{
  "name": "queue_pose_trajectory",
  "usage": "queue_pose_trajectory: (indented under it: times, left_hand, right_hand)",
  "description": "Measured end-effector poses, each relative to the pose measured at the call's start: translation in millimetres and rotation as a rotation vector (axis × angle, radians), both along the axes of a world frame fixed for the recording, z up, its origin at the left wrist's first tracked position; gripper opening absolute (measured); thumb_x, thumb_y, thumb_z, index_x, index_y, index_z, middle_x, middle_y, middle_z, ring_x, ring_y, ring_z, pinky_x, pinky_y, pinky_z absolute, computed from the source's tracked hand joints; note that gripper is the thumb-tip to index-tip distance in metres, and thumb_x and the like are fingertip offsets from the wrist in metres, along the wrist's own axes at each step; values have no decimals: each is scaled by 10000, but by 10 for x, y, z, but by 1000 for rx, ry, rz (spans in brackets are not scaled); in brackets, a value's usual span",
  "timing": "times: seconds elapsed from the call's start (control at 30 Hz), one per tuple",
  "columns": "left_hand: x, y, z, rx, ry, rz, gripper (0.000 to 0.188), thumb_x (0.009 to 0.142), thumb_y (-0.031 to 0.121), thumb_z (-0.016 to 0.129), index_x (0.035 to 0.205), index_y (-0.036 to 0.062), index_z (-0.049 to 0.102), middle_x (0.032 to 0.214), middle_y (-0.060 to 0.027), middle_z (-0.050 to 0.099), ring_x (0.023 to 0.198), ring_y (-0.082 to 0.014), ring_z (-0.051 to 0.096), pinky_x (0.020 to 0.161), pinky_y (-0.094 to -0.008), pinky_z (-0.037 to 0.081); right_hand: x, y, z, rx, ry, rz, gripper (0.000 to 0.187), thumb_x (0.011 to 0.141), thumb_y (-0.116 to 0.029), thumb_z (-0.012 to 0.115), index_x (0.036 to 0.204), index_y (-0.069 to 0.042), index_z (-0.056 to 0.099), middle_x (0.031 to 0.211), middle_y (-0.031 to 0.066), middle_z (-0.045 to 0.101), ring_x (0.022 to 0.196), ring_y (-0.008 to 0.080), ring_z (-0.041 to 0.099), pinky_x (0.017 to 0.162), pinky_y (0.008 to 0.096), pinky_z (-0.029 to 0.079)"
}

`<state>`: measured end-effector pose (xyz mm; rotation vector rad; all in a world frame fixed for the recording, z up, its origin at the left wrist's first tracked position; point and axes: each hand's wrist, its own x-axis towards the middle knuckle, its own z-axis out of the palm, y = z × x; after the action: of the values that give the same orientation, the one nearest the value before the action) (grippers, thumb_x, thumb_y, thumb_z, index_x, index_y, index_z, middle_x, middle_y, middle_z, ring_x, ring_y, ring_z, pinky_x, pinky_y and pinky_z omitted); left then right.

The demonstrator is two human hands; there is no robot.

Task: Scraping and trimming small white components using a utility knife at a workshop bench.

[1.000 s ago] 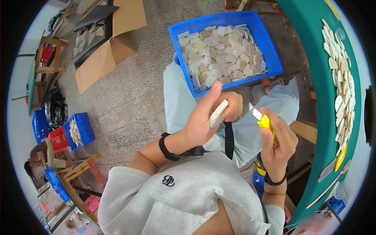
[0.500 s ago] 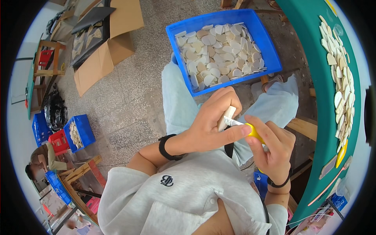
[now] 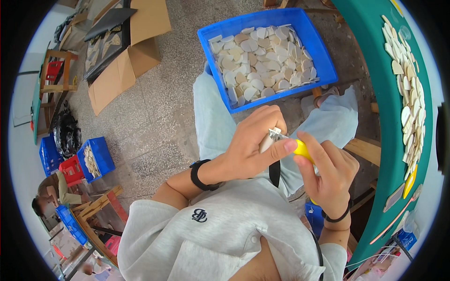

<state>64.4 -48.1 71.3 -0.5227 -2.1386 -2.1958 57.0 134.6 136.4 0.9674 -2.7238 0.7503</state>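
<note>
A small cream-white piece (image 3: pixel 265 143) is pinched in my left hand (image 3: pixel 243 149), in front of my chest; the fingers hide much of it. My right hand (image 3: pixel 330 175) grips a yellow-handled utility knife (image 3: pixel 303 150). Its short metal blade (image 3: pixel 277 135) lies against the upper end of the piece, close to my left thumb. Below the hands, between my knees and further out, stands a blue plastic bin (image 3: pixel 327 65) holding many flat, rounded cream pieces (image 3: pixel 255 70).
Along my right runs a green table (image 3: pixel 375 61) with a long heap of similar pieces (image 3: pixel 410 103), another yellow knife (image 3: pixel 410 182) and a flat grey bar (image 3: pixel 393 198). An opened cardboard box (image 3: pixel 115 77) lies left. Another person (image 3: pixel 55 187) sits far left near blue bins (image 3: pixel 96 159).
The knife blade has shifted slightly upward on the piece, and the yellow handle has risen with it. My right hand has turned a little and its fingers have moved slightly right.
</note>
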Motion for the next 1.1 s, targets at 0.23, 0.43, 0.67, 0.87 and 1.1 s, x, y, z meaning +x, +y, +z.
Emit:
queue_pose_trajectory:
  times: [0.23,0.43,0.67,0.87,1.1]
  left_hand:
    - [-39,24,104,631,-466,-305,449,868,514,263,686,110,334,699,0,307,666,-141,275,593,-252,241]
    - [-56,35,65,857,-591,-371,359,852,427,319,664,122,345,686,-2,320,650,-133,283,577,-250,242]
    - [-52,42,34,805,-556,-312,418,905,456,353,669,112,371,699,4,334,636,-127,281,576,-248,240]
    - [-4,15,55,287,-270,-139,406,857,466,518,753,95,392,756,-8,355,690,-138,310,632,-263,255]
    - [-47,19,16,-16,49,23,340,790,305,675,760,70,431,714,-35,369,653,-186,339,605,-309,283]
  right_hand:
    - [-33,9,-26,-264,-139,-132,278,841,-165,648,1076,-18,633,609,54,497,468,140,449,435,254,344]
    - [-21,14,-52,-299,-169,-117,277,849,-168,644,1079,-14,631,613,61,504,473,133,455,440,247,349]
    - [0,3,-53,-283,-210,-90,287,821,-184,672,1061,-31,640,608,50,517,464,146,468,431,260,351]
    - [24,-10,-12,-167,-205,0,323,762,-200,713,1047,-62,651,579,27,492,437,162,457,413,281,347]
    - [38,8,24,-71,-130,31,339,748,-214,720,1048,-72,653,557,12,453,415,150,431,400,275,338]
